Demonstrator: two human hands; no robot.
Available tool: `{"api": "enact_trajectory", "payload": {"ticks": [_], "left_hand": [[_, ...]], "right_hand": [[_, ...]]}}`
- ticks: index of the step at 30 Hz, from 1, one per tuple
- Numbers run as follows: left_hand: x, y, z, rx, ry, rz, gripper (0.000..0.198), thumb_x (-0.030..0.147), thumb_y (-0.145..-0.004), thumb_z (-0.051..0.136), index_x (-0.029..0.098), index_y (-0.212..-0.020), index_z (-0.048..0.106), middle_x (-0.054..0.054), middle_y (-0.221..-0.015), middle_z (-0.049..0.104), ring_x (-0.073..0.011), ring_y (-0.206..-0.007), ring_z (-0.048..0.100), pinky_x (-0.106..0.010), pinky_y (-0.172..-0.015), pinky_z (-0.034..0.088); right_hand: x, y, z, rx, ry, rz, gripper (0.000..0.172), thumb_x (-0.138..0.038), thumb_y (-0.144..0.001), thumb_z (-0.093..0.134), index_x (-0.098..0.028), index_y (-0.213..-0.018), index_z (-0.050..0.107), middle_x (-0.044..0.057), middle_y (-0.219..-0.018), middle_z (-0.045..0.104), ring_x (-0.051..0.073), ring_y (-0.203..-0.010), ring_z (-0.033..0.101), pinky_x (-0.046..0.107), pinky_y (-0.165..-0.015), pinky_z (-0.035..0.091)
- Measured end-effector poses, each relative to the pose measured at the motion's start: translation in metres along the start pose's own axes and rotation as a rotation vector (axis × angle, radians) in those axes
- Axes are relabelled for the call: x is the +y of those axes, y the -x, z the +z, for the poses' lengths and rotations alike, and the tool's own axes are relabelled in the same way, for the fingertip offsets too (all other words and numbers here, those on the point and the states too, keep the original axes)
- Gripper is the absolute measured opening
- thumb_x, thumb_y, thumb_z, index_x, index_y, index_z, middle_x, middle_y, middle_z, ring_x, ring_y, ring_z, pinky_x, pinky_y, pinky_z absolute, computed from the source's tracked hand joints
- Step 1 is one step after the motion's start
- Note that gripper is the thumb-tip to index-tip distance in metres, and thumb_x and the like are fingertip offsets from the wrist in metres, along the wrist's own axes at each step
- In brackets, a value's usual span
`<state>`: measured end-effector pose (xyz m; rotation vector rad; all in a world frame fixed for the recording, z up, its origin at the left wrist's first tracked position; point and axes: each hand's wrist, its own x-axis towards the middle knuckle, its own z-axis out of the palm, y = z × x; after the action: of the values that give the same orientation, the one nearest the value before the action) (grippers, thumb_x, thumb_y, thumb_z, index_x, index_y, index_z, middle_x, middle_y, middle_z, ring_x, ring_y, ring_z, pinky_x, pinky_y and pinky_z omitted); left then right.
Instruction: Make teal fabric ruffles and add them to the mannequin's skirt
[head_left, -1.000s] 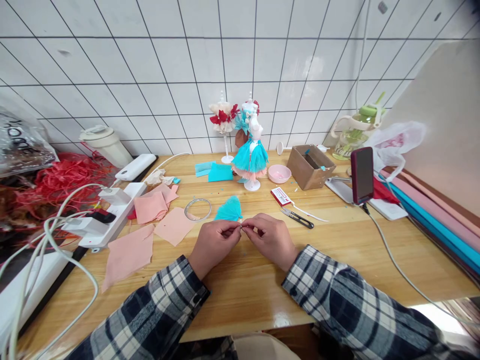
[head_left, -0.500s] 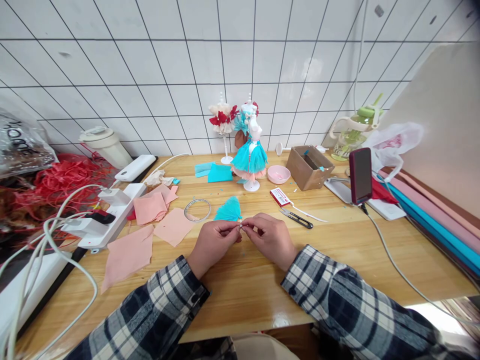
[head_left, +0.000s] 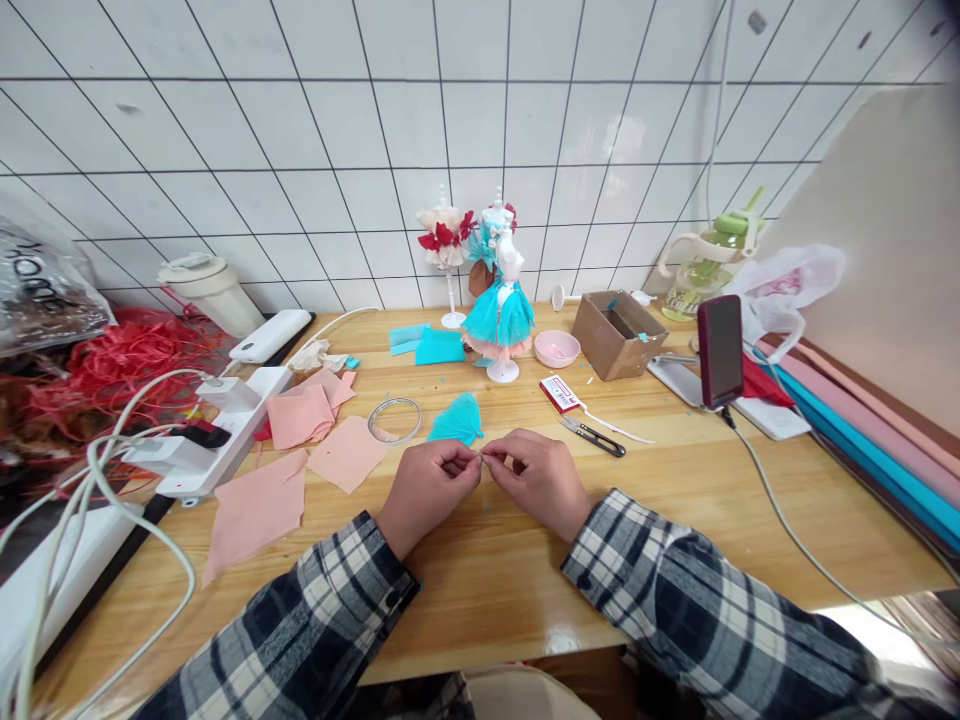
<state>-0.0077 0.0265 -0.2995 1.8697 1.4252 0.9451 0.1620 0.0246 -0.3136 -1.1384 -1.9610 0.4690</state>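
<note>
My left hand (head_left: 433, 488) and my right hand (head_left: 541, 474) meet fingertip to fingertip above the near middle of the table. Both are closed in a pinch. Whatever lies between the fingertips is too small to make out. Just behind the left fingers lies a gathered, fan-shaped turquoise piece (head_left: 457, 418), crinkled like crepe paper or thin fabric; its lower end is partly hidden. Left of it is a thin silver ring-shaped roll (head_left: 394, 420). Thread snips (head_left: 592, 437) with black handles lie beyond my right hand, beside a red-and-white packet (head_left: 561, 392).
Small dress forms (head_left: 499, 320) in turquoise, peach and red stand against the tiled wall. Peach squares (head_left: 255, 510) and a power strip (head_left: 225, 435) with cables are on the left. At right are a pink bowl (head_left: 557, 348), a cardboard box (head_left: 619, 335) and a propped phone (head_left: 721, 350).
My fingertips have shifted slightly, with the left fingers more curled. The pale end of the turquoise piece, visible earlier at the fingertips, no longer shows there. The rest looks unmoved.
</note>
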Motion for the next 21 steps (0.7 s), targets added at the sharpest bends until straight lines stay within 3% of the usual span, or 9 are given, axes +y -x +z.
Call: {"api": "enact_trajectory", "payload": {"ticks": [15,21], "left_hand": [[-0.002,-0.001,0.0,-0.034,-0.042,0.099,0.014,0.023,-0.075,0.059,0.018,-0.074,0.072,-0.002,-0.064,0.073,-0.0127,-0.054,0.063,-0.02,-0.053,0.049],[-0.006,-0.003,0.0,-0.02,0.115,0.011,0.013,0.024,-0.073,0.059,0.017,-0.075,0.07,-0.003,-0.062,0.072,-0.0153,-0.055,0.066,-0.023,-0.054,0.053]], "right_hand": [[0.0,-0.006,0.01,0.015,-0.205,0.306,0.007,-0.02,-0.073,0.059,-0.018,-0.071,0.064,-0.002,-0.063,0.063,0.008,-0.047,0.047,0.019,-0.043,0.036],[0.001,-0.007,0.008,0.005,-0.275,0.3,0.012,-0.024,-0.078,0.058,-0.018,-0.077,0.069,0.0,-0.069,0.068,0.008,-0.046,0.049,0.02,-0.043,0.039]]}}
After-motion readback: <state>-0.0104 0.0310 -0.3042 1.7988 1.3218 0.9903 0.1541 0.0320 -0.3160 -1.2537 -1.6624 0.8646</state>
